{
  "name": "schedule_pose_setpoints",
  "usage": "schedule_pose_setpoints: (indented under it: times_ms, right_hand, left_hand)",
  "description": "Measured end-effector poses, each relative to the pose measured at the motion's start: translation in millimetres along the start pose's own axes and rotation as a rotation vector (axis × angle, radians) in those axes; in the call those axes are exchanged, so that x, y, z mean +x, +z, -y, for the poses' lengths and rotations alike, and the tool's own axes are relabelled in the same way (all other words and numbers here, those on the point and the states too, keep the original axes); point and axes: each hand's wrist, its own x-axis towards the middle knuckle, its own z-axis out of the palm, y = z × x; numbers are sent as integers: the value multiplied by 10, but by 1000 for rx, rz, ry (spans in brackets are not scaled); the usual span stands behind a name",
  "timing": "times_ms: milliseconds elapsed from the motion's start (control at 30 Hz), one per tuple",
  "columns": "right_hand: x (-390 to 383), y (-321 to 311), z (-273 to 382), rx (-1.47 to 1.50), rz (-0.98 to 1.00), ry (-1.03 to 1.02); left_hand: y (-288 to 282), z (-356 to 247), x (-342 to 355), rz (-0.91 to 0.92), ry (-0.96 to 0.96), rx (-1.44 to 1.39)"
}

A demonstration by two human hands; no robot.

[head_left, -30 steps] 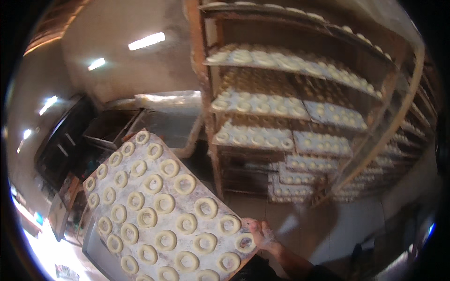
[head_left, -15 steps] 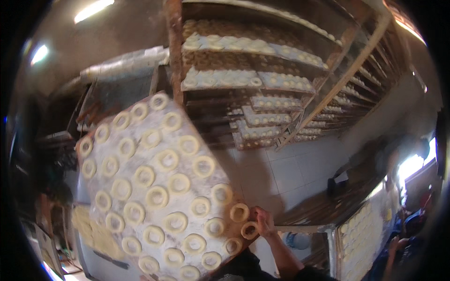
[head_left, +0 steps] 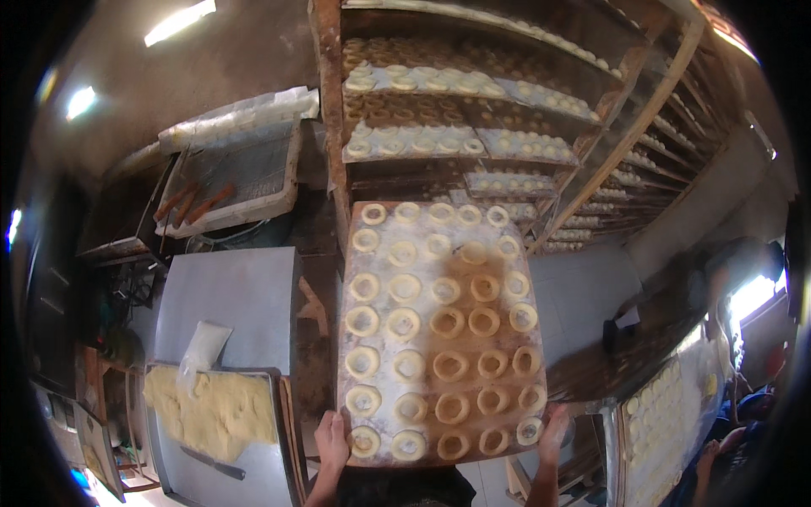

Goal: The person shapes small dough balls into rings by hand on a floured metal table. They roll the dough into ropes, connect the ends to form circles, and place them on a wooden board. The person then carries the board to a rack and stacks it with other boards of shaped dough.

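Holding up a floured board (head_left: pixel 385 341), the left hand (head_left: pixel 332 439) and right hand (head_left: pixel 552 433) have their fingers gripping its near corners. Dough rings (head_left: pixel 405 277) already lie shaped in rows across it, though the board is in the air before the shelving rack (head_left: pixel 328 110), not on a shelf. Several shelves there already bear similar pieces. Leftward, a dough slab (head_left: pixel 221 416) looks unshaped, beside a knife (head_left: pixel 214 463) on the surface (head_left: pixel 198 484).

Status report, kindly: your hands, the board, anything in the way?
Left hand and right hand grip board at near corners. Dough rings in rows on it, part shadowed. Loaded shelving rack beyond far edge; gap unclear.
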Motion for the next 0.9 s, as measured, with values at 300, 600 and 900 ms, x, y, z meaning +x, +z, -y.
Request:
schedule_pose_setpoints:
  times_ms: [300,600,900]
  right_hand:
    - [1652,571,359,12,-25,-76]
    - [3401,1899,324,139,228,-158]
    - [3993,2566,296,220,309,-142]
  left_hand:
    - [1110,-167,1496,31,-21,-1]
    - [1666,89,2977,-115,-152,-198]
    - [1708,456,3733,-73,-216,-414]
